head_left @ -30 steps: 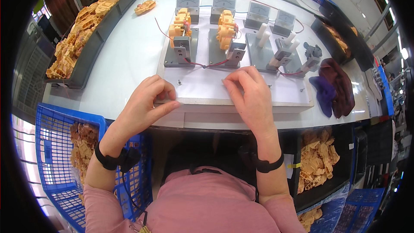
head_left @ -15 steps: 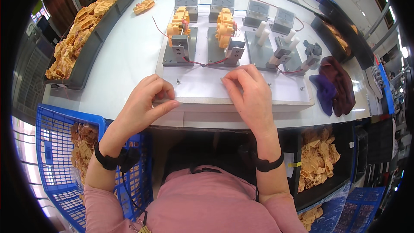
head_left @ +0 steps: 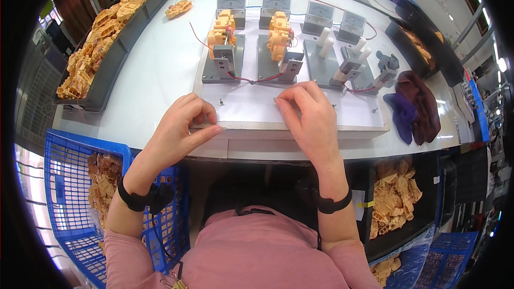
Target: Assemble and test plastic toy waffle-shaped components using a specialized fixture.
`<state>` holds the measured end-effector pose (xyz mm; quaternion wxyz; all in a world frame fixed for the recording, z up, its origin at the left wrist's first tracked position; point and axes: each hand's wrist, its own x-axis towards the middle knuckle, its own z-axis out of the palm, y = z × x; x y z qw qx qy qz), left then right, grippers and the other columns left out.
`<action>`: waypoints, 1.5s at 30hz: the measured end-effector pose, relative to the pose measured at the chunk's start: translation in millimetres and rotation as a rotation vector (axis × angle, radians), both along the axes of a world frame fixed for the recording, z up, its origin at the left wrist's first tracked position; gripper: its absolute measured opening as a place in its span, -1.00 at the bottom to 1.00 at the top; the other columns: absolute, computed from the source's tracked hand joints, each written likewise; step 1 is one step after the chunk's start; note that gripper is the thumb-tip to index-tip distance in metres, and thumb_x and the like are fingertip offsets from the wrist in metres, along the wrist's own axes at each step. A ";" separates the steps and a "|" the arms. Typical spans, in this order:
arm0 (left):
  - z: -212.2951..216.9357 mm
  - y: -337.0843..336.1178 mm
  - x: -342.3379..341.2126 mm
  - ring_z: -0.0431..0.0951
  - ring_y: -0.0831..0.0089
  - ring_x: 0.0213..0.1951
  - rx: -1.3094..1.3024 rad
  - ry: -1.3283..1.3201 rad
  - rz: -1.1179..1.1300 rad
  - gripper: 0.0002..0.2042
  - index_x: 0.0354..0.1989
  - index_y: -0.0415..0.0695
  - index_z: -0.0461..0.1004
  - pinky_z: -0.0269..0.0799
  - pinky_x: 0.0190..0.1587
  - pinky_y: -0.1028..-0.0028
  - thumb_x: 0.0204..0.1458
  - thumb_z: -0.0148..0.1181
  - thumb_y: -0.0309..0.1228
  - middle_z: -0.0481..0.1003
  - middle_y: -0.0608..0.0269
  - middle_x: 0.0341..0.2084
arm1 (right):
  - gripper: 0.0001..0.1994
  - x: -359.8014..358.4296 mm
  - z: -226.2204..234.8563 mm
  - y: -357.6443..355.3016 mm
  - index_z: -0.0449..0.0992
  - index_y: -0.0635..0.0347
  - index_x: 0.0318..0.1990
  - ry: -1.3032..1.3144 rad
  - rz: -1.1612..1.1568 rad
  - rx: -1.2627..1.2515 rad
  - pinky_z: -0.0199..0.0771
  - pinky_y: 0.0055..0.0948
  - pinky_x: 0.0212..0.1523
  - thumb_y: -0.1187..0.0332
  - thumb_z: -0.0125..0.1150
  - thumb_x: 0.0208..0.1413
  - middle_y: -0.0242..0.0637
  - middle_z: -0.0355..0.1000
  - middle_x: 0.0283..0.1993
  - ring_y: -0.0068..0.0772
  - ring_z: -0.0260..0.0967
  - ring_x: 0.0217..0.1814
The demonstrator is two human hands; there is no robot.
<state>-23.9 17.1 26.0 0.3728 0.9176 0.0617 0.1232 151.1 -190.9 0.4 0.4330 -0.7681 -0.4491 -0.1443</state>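
Observation:
My left hand [head_left: 184,126] rests at the board's front left edge, fingers loosely curled and thumb apart, with nothing in it. Farther right, my right hand [head_left: 308,115] is closed, thumb and index tips together; nothing shows between them. Beyond the hands, two yellow-orange plastic assemblies sit on grey test fixtures: a left one [head_left: 217,36] with a loose red wire and a right one [head_left: 277,37]. Neither hand touches them. Red wires [head_left: 267,77] join the two fixtures. A small metal post [head_left: 221,102] stands between my left hand and the fixtures.
Analog meters [head_left: 276,4] line the board's back. To the right are a fixture with white pegs [head_left: 325,43] and a dark cloth [head_left: 420,107]. A long grey bin [head_left: 120,56] of yellow parts stands left; a blue basket [head_left: 88,138] and a black bin [head_left: 428,192] flank me below.

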 end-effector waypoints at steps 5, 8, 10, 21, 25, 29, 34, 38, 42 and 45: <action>0.6 -1.4 0.1 0.39 0.49 -0.28 -0.005 0.002 0.007 -0.83 -0.28 -0.15 0.49 0.35 -0.19 0.52 0.06 0.38 -0.43 0.39 0.31 -0.32 | -0.90 -0.3 0.5 -0.4 0.56 0.16 -0.36 -0.014 0.000 0.001 0.42 -0.23 -0.21 0.39 0.37 0.09 -0.30 0.46 -0.27 -0.17 0.45 -0.22; 0.0 -1.6 -0.3 0.39 0.49 -0.28 0.009 -0.013 0.006 -0.83 -0.28 -0.14 0.49 0.34 -0.19 0.53 0.05 0.39 -0.44 0.39 0.32 -0.32 | -0.90 -0.6 -0.6 0.0 0.56 0.16 -0.35 -0.011 -0.006 0.002 0.42 -0.23 -0.21 0.39 0.37 0.09 -0.31 0.46 -0.27 -0.17 0.45 -0.22; 0.2 -1.8 -0.6 0.40 0.49 -0.28 0.002 -0.011 0.015 -0.83 -0.28 -0.14 0.49 0.35 -0.19 0.53 0.05 0.39 -0.43 0.39 0.32 -0.33 | -0.91 -0.7 -1.2 0.6 0.56 0.15 -0.36 -0.016 -0.007 0.005 0.42 -0.23 -0.21 0.40 0.37 0.08 -0.31 0.46 -0.27 -0.17 0.45 -0.22; -0.4 0.0 1.4 0.41 0.49 -0.29 0.011 -0.007 0.008 -0.83 -0.29 -0.14 0.49 0.35 -0.21 0.54 0.04 0.39 -0.46 0.39 0.32 -0.33 | -0.90 -0.9 -1.8 2.3 0.56 0.14 -0.38 -0.037 -0.029 0.038 0.42 -0.24 -0.23 0.41 0.39 0.04 -0.33 0.47 -0.28 -0.18 0.46 -0.24; -1.2 0.2 -0.3 0.43 0.50 -0.28 0.004 0.013 0.020 -0.83 -0.28 -0.14 0.49 0.37 -0.20 0.54 0.05 0.39 -0.46 0.39 0.32 -0.32 | -0.91 -0.7 -0.1 1.2 0.56 0.14 -0.38 -0.020 -0.012 0.011 0.42 -0.24 -0.24 0.42 0.38 0.05 -0.33 0.47 -0.28 -0.18 0.46 -0.24; -1.7 0.9 -0.8 0.43 0.50 -0.27 -0.003 0.005 0.012 -0.83 -0.27 -0.15 0.49 0.38 -0.19 0.53 0.05 0.39 -0.45 0.39 0.31 -0.31 | -0.91 -0.3 1.0 0.6 0.56 0.16 -0.38 -0.006 -0.001 0.014 0.41 -0.25 -0.24 0.43 0.38 0.05 -0.32 0.47 -0.28 -0.18 0.46 -0.25; -0.5 -0.6 3.2 0.44 0.51 -0.28 0.008 -0.003 -0.011 -0.83 -0.28 -0.15 0.48 0.39 -0.19 0.52 0.05 0.39 -0.46 0.39 0.30 -0.31 | -0.93 2.2 3.2 -5.8 0.57 0.17 -0.36 0.028 0.045 0.026 0.43 -0.20 -0.20 0.43 0.35 0.07 -0.28 0.48 -0.28 -0.13 0.47 -0.23; -4.7 -4.6 6.3 0.38 0.36 -0.30 -0.034 -0.002 0.038 -0.81 -0.35 -0.18 0.46 0.33 -0.24 0.44 0.02 0.38 -0.42 0.35 0.25 -0.40 | -0.94 7.6 -6.9 -5.1 0.55 0.17 -0.37 -0.010 0.050 0.056 0.46 -0.15 -0.16 0.42 0.30 0.06 -0.21 0.46 -0.27 -0.07 0.46 -0.19; -13.4 7.9 -8.4 0.31 0.46 -0.38 -0.047 -0.002 0.097 -0.77 -0.37 -0.17 0.39 0.22 -0.33 0.52 -0.05 0.39 -0.47 0.28 0.31 -0.41 | -0.91 3.1 -7.0 6.8 0.53 0.17 -0.36 -0.039 0.061 0.063 0.47 -0.16 -0.12 0.40 0.31 0.08 -0.23 0.43 -0.27 -0.08 0.45 -0.17; -12.1 2.9 -5.2 0.25 0.50 -0.40 -0.067 0.006 0.105 -0.77 -0.36 -0.17 0.37 0.17 -0.35 0.53 -0.07 0.36 -0.49 0.24 0.34 -0.41 | -0.91 4.2 -10.5 5.2 0.53 0.15 -0.37 -0.041 0.039 0.109 0.45 -0.17 -0.12 0.39 0.32 0.07 -0.26 0.41 -0.26 -0.11 0.44 -0.16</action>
